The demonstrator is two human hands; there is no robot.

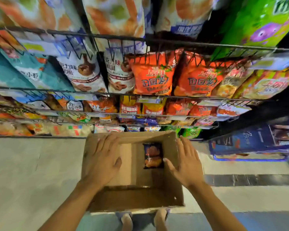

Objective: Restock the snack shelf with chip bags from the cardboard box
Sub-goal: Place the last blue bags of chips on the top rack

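- A wire shelf (190, 97) fills the upper half of the view, seen from above. Its tiers are packed with snack bags.
- Pale floor (32, 172) runs below the shelf, with a dark strip at the right.
- An open cardboard box (137, 199) stands on the floor just in front of the bottom tier, between the person's two forearms.
- Blue cartons (257, 140) sit to the right of the box, low down beside the shelf.
- Two orange bags (153, 77) stand side by side in a middle tier, right above the box.
- The left hand (103, 162) lies flat over the left wall of the box. Its grip is apart, fingers straight and pointing at the shelf, holding nothing.
- The right hand (185, 164) is over the right wall. Its grip is apart too, fingers spread, holding nothing.
- One dark bag (153, 155) lies flat on the bottom of the box, by the right wall. The right thumb tip is just beside it; whether they touch cannot be told.
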